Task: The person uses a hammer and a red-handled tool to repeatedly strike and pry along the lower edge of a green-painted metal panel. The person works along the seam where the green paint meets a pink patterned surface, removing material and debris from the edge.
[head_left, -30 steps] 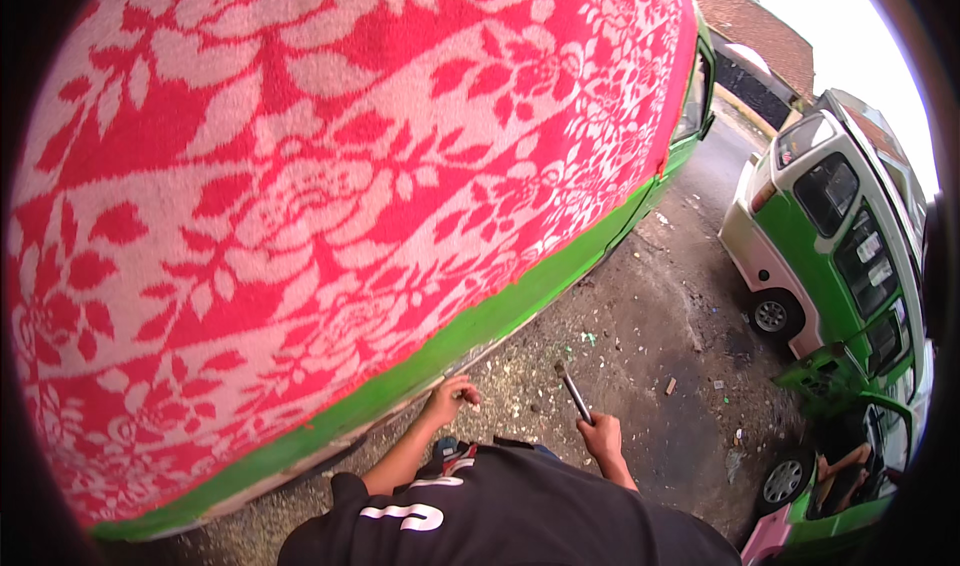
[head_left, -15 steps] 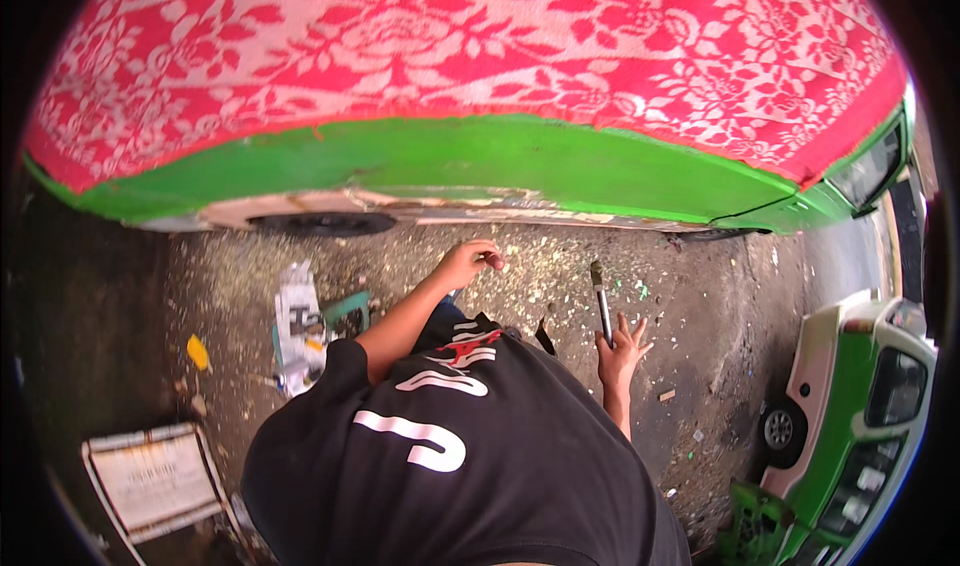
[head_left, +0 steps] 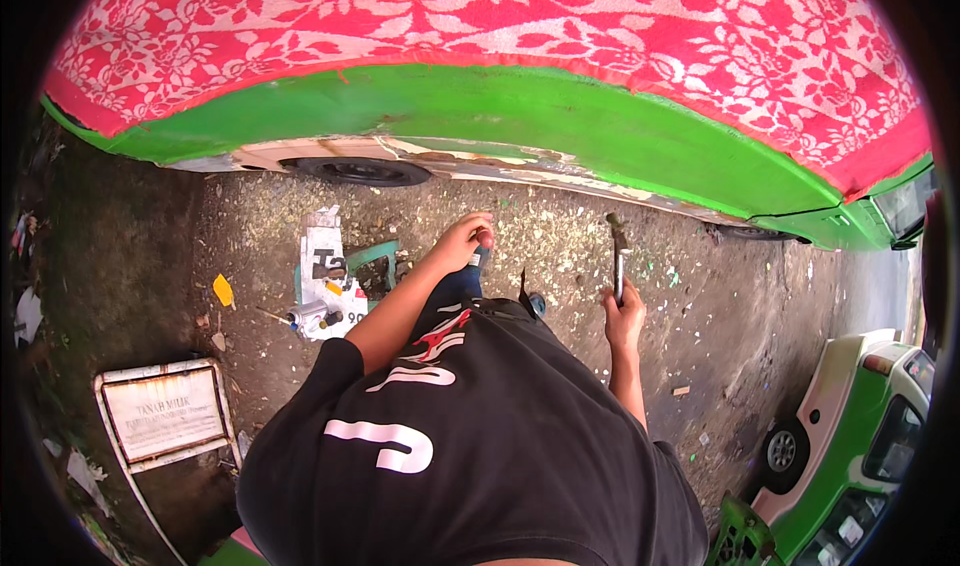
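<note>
I look straight down over my black printed shirt (head_left: 450,436) at gritty ground. My right hand (head_left: 622,311) grips a slim dark metal tool (head_left: 618,251) whose tip points toward the lower edge of a green vehicle body (head_left: 560,136). My left hand (head_left: 466,240) is stretched forward with its fingers curled in, close to the same lower edge; nothing shows in it. A red and white flowered cloth (head_left: 480,26) covers the top of the vehicle.
A dark wheel (head_left: 360,171) sits under the body at upper left. Crumpled white packaging with small bottles (head_left: 325,286) and a green stool (head_left: 375,261) lie left. A framed white sign (head_left: 165,416) lies at lower left. Another green and white vehicle (head_left: 860,436) stands right.
The view has swung from the cloth-covered roof down to the ground and the vehicle's lower edge. Both hands stay forward, the right one still holding the tool.
</note>
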A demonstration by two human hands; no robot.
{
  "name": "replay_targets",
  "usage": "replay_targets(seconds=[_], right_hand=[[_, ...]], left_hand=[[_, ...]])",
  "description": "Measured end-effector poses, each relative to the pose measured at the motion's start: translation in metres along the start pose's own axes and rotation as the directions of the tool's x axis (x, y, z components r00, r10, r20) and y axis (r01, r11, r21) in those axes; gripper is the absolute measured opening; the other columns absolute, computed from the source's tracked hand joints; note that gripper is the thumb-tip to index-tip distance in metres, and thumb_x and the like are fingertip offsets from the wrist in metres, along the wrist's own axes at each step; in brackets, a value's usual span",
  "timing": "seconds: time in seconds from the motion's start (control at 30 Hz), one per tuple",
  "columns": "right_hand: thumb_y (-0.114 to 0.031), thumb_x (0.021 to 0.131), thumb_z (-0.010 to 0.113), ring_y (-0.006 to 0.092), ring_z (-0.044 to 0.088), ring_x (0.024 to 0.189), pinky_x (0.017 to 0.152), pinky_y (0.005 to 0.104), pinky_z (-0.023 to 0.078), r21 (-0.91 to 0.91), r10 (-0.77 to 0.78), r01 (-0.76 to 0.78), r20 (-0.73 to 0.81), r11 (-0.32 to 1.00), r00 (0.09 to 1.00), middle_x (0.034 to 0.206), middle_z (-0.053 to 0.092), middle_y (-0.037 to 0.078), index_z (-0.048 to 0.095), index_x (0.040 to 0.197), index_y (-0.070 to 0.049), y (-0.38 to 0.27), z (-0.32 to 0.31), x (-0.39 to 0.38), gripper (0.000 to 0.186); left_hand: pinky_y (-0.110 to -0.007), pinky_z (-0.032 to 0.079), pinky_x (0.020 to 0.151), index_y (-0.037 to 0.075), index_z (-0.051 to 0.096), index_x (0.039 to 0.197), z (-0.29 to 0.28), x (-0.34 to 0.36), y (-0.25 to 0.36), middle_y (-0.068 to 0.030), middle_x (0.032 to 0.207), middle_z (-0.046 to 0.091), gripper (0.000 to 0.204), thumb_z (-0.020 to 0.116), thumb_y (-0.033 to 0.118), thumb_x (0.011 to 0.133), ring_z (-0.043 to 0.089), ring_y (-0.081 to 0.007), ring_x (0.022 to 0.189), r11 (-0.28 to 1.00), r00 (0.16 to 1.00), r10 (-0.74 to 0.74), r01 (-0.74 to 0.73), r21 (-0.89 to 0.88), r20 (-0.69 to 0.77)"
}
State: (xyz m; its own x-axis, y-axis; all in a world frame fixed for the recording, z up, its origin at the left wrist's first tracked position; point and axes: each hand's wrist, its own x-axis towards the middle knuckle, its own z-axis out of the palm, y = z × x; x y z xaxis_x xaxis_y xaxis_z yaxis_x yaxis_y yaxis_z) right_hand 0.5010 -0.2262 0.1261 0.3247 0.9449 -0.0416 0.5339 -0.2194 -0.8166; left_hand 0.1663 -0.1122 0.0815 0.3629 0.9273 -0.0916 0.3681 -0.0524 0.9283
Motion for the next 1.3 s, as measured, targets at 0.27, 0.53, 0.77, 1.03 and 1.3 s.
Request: replay_targets(seconds=[0.27, 0.53, 0.77, 1.03, 1.3], right_hand=[[-0.012, 0.075, 0.061, 0.0169, 0.055, 0.048, 0.05, 0.0342, 0.043, 0.035, 0.328, -0.326, -0.12, 0.945, 0.937, 0.051, 0.055, 0.011, 0.057, 0.066, 0.001, -0.029, 0.026, -0.004, 0.017], [-0.017, 0.08, 0.065, 0.0194, 0.044, 0.045, 0.052, 0.0352, 0.042, -0.095, 0.187, -0.238, -0.378, 0.967, 0.907, 0.052, 0.045, 0.012, 0.053, 0.067, 0.002, -0.036, 0.048, -0.05, 0.026], [-0.02, 0.088, 0.069, 0.007, 0.042, 0.06, 0.055, 0.0251, 0.037, 0.368, 0.605, -0.487, -0.369, 0.792, 0.705, 0.064, 0.049, -0.002, 0.059, 0.093, -0.002, -0.005, 0.111, -0.081, 0.021], [-0.023, 0.094, 0.059, 0.0063, 0.041, 0.06, 0.054, 0.0255, 0.035, 0.564, 0.739, -0.512, -0.305, 0.648, 0.601, 0.065, 0.047, -0.003, 0.058, 0.095, -0.003, 0.073, 0.161, -0.078, 0.021], [-0.027, 0.098, 0.055, 0.0011, 0.034, 0.053, 0.046, 0.0196, 0.026, 0.657, 0.752, -0.423, -0.358, 0.624, 0.554, 0.063, 0.042, -0.008, 0.058, 0.087, -0.006, 0.114, 0.207, -0.065, 0.024]], left_hand=[[-0.032, 0.043, 0.084, 0.002, 0.048, 0.088, -0.017, 0.047, -0.022, -0.0119, 0.108, 0.059, 0.028, 0.044, -0.019, 0.071, 0.055, -0.0231, 0.094, 0.992, 0.983, 0.114, -0.105, -0.069, 0.142], [-0.043, 0.042, 0.094, 0.004, 0.053, 0.086, -0.008, 0.119, -0.015, -0.0121, 0.089, 0.06, 0.01, 0.055, -0.001, 0.077, 0.059, -0.0327, 0.093, 0.888, 0.848, 0.211, -0.374, 0.268, 0.486], [-0.043, 0.044, 0.069, 0.003, 0.054, 0.082, 0.036, 0.178, -0.037, -0.0137, 0.078, 0.055, 0.01, 0.057, 0.002, 0.073, 0.056, -0.0336, 0.08, 0.796, 0.636, 0.324, -0.584, 0.162, 0.7], [-0.04, 0.044, 0.058, 0.009, 0.049, 0.066, 0.08, 0.218, -0.054, -0.0068, 0.064, 0.052, 0.023, 0.069, 0.018, 0.065, 0.056, -0.0274, 0.066, 0.663, 0.454, 0.4, -0.743, 0.09, 0.796], [-0.04, 0.044, 0.053, 0.009, 0.049, 0.062, 0.106, 0.241, -0.096, -0.0062, 0.059, 0.053, 0.025, 0.072, 0.019, 0.065, 0.058, -0.0276, 0.06, 0.63, 0.491, 0.433, -0.765, 0.136, 0.756]])
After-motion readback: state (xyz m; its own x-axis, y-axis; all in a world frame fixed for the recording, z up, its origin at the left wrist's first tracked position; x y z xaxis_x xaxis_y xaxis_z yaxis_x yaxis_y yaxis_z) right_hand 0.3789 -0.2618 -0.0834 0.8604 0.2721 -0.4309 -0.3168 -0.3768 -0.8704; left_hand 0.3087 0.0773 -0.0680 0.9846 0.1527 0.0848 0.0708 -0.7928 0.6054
